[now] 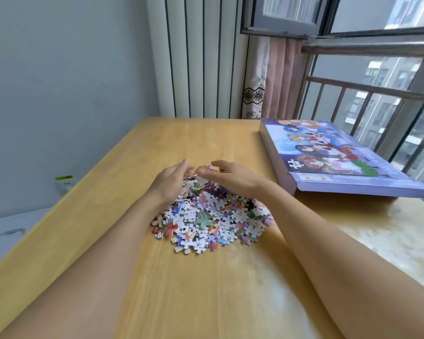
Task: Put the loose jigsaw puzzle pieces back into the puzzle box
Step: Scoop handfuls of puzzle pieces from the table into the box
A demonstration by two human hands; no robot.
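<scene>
Desk (206, 289) holds pieces (211, 216). Left hand (171, 179), right hand (230, 177) cup far side, fingers curved, loose. Scoop together; box (340, 155) looks shut.

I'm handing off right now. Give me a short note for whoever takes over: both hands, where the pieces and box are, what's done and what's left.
Left hand: fingers cupped against the far side of the puzzle pieces, scooping; no firm grip visible.
Right hand: cupped the same way, facing the left across the heap's far end.
Pieces: one loose heap mid-table.
Puzzle box: far right of the table by the window, lid on, apart from the heap.
Done: pieces gathered in a heap.
Left: open the box, move all pieces in.
</scene>
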